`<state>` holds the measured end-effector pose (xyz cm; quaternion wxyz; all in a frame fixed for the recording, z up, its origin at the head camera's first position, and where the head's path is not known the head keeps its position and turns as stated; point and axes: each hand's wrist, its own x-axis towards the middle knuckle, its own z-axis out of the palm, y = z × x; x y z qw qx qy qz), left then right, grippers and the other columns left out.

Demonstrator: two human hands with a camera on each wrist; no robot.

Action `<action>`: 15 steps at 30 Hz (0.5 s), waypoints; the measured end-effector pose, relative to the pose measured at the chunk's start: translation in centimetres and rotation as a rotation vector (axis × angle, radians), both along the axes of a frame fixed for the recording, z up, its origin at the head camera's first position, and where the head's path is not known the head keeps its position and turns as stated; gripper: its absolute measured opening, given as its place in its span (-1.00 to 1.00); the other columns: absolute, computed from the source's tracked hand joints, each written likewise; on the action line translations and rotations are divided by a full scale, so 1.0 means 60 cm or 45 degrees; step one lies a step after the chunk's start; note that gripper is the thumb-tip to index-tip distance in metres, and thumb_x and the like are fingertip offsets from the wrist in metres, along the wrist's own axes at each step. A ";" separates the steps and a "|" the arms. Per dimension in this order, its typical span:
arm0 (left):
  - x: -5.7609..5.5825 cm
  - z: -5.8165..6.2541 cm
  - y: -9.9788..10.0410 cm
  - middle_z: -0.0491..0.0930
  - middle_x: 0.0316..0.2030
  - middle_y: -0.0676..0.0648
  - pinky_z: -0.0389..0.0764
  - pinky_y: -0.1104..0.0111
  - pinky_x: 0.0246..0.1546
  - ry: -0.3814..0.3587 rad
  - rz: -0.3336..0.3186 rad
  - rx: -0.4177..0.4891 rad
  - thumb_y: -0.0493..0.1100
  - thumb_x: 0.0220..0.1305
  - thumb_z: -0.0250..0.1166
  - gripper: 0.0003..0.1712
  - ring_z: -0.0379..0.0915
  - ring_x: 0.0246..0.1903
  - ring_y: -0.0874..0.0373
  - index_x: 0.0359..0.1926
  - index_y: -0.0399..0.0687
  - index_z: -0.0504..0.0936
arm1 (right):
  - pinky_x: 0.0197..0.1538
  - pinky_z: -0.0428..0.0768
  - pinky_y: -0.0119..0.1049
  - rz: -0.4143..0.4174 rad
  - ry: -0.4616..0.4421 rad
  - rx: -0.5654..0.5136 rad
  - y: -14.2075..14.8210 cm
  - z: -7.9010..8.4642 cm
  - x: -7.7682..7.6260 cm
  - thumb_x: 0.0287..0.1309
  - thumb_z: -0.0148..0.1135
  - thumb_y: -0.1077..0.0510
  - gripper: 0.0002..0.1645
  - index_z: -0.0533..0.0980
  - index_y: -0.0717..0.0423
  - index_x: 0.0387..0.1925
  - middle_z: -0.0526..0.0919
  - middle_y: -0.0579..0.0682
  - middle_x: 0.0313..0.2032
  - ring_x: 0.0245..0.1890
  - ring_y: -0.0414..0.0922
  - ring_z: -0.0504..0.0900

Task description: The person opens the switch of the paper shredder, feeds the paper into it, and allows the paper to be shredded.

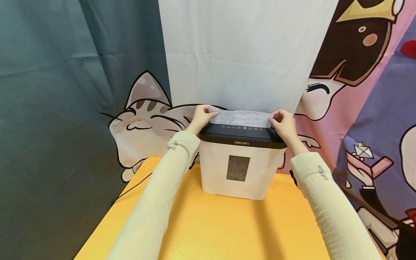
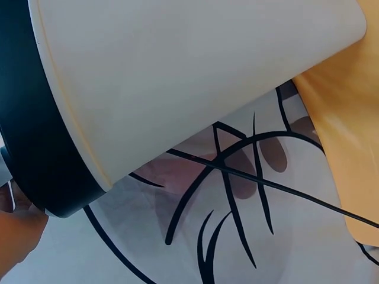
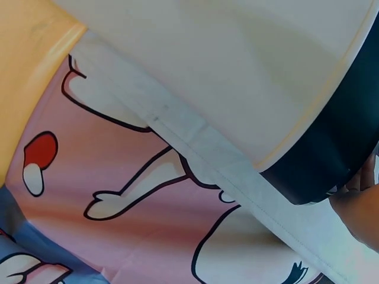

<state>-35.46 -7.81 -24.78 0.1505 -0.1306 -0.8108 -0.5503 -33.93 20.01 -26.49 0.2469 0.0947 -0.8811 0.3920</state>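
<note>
A printed sheet of paper (image 1: 242,118) stands upright at the top of a paper shredder (image 1: 212,169), its lower edge hidden behind the black lid (image 1: 242,133). My left hand (image 1: 203,117) pinches the sheet's left side between thumb and fingers. On the opposite side my right hand (image 1: 283,124) pinches the right edge. Both hands are right at the lid's ends. In the left wrist view only part of the left hand (image 2: 21,231) shows beside the dark lid. The right wrist view catches the right hand (image 3: 358,204) at the lid's other end.
The shredder stands on a yellow table (image 1: 211,224), near its back edge. A thin black cord (image 1: 133,187) runs off the table's left side. Behind hangs a printed cloth with a cartoon cat (image 1: 139,119), and a dark green curtain (image 1: 48,108) covers the left.
</note>
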 end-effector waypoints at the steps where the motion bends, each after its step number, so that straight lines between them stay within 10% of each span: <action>1: -0.008 -0.006 -0.001 0.67 -0.35 -0.22 0.26 0.57 -0.50 0.017 -0.003 -0.003 -0.35 0.16 0.30 -0.83 0.27 -0.54 0.33 -0.23 -0.38 0.68 | -0.30 0.31 -0.57 0.005 0.000 -0.003 0.000 0.000 0.001 0.21 0.13 0.30 -0.84 0.47 0.39 -0.26 0.57 0.28 -0.32 -0.46 -0.32 0.35; 15: -0.024 -0.023 0.004 0.66 -0.21 -0.34 0.35 0.61 -0.37 0.035 -0.013 0.008 -0.36 0.17 0.28 -0.80 0.37 -0.48 0.43 -0.19 -0.42 0.65 | -0.32 0.31 -0.63 0.085 0.007 -0.036 -0.002 -0.012 0.001 0.21 0.14 0.33 -0.86 0.50 0.41 -0.27 0.60 0.33 -0.30 -0.49 -0.45 0.34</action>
